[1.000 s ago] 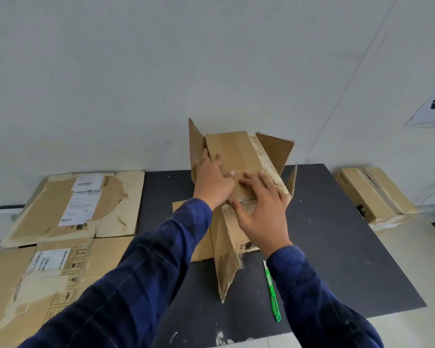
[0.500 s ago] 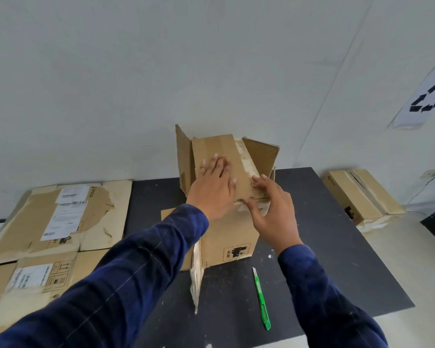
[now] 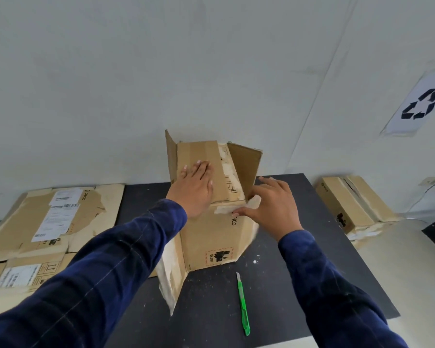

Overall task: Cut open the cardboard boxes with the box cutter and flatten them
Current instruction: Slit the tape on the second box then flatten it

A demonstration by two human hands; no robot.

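Observation:
A brown cardboard box (image 3: 211, 237) with its flaps cut loose stands half-collapsed in the middle of the black mat (image 3: 299, 272). My left hand (image 3: 194, 187) lies flat with straight fingers on the box's top flap. At the box's upper right corner my right hand (image 3: 269, 204) touches the torn edge with spread fingers. The green box cutter (image 3: 243, 305) lies on the mat in front of the box, near its right side, held by neither hand.
Flattened cardboard sheets (image 3: 48, 222) with shipping labels lie to the left of the mat. Another closed brown box (image 3: 349, 202) sits on the floor at the right by the wall. A recycling sign (image 3: 419, 104) hangs on the wall.
The box has been turned and set more upright, its printed side now facing me. My left hand slid onto the top flap, and my right hand shifted to the box's right corner.

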